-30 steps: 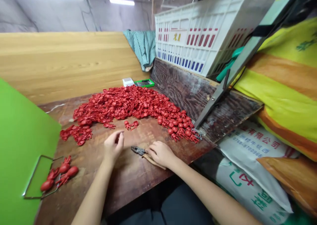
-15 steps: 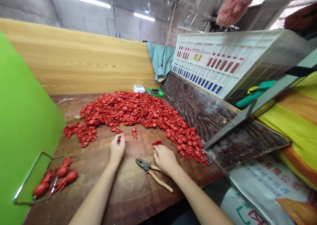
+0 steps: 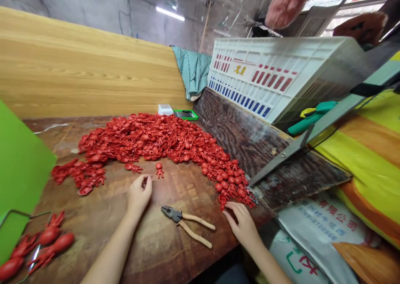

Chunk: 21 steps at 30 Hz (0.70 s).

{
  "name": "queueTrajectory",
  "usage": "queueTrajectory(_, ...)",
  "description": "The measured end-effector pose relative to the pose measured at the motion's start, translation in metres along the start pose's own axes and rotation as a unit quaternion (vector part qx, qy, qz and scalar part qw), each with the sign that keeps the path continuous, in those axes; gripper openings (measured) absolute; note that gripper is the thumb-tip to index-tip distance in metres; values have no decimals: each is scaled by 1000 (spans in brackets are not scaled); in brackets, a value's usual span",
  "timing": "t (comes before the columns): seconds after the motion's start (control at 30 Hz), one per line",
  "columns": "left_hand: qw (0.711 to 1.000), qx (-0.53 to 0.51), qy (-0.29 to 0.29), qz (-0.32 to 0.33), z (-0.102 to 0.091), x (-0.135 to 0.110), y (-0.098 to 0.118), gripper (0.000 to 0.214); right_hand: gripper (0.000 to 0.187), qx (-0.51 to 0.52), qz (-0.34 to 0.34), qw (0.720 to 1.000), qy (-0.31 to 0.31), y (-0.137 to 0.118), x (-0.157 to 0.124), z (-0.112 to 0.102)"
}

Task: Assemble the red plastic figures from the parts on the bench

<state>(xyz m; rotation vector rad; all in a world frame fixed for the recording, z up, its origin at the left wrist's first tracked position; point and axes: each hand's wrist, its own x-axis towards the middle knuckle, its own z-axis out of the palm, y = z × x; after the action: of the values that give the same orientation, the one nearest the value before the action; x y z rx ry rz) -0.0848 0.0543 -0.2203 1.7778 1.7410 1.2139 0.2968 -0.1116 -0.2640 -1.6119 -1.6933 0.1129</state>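
Observation:
My left hand [image 3: 139, 194] is over the middle of the table, thumb and fingertips pinched together; whatever they hold, if anything, is too small to make out. A single small red plastic figure [image 3: 159, 170] with a round head lies just beyond its fingertips. On the right, my right hand [image 3: 242, 221] has thumb and forefinger on a red figure [image 3: 222, 201] at the near edge of the heap. A large heap of red figures [image 3: 150, 136] curves across the table. Between my hands lie pliers [image 3: 187, 223] with dark jaws and beige handles, untouched.
Larger red figures [image 3: 51, 235] lie by a wire frame at the lower left, beside a green panel [image 3: 18, 171]. A white plastic crate [image 3: 250, 75] stands on the right ledge. A grey metal bar [image 3: 281, 157] slants in there. A checked cloth [image 3: 192, 71] hangs behind.
My right hand has moved right and nearer to me, carrying a red figure from beside the pliers to the heap's near edge. My left hand stays pinched. The view has shifted right.

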Motion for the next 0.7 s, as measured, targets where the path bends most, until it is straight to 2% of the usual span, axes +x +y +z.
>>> queueTrajectory(0.2,1000,11,-8,4,0,-5,3,35,44,61,71,995,30,6,1,-6)
queueTrajectory(0.33,1000,10,-17,10,1,-7,6,31,51,132,126,982,39,-6,5,-2)
queueTrajectory(0.43,1000,-14,-24,14,2,-7,8,28,58,205,144,968,28,-27,18,8)
queueTrajectory(0.53,998,-59,-36,13,2,-8,9,32,52,273,129,953,-16,-58,40,19)
queueTrajectory(0.63,990,-125,-68,7,3,-14,11,49,39,318,89,942,-58,-95,67,33)
queueTrajectory(0.7,979,-174,-110,2,4,-19,14,66,31,330,52,939,-84,-118,84,46)
